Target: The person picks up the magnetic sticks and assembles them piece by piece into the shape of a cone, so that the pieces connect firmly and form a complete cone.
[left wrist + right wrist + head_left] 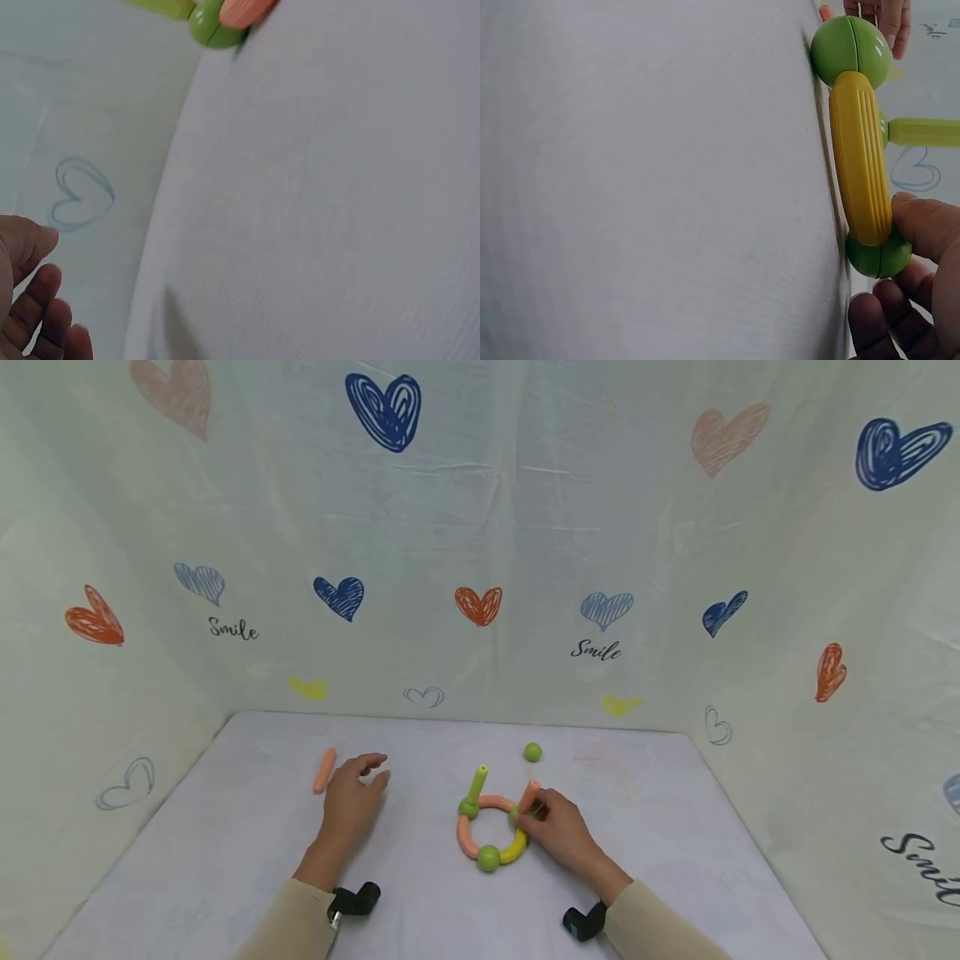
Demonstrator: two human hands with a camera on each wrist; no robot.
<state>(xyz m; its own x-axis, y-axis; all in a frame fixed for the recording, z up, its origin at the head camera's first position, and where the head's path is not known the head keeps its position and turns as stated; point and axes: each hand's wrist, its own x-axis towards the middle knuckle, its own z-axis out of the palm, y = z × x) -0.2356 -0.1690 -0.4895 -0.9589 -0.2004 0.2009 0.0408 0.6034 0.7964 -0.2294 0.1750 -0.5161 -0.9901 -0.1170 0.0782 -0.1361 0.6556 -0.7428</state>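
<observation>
A ring of curved rods and green balls lies on the table. It has orange curved rods (466, 838), a yellow curved rod (516, 847) and a front green ball (488, 858). From the ring's left ball (468, 809) a light green rod (477, 785) stands up. My right hand (564, 833) pinches an upright orange rod (529, 795) above the ring's right ball (877, 256), which the fingers partly hide. In the right wrist view the thumb lies beside that ball. My left hand (351, 803) hovers left of the ring, fingers loosely bent around nothing.
A loose orange rod (324, 771) lies just left of my left hand. Behind the ring sits a single green ball (532, 752). A white cloth wall (420, 535) with printed hearts rises at the table's back edge and sides.
</observation>
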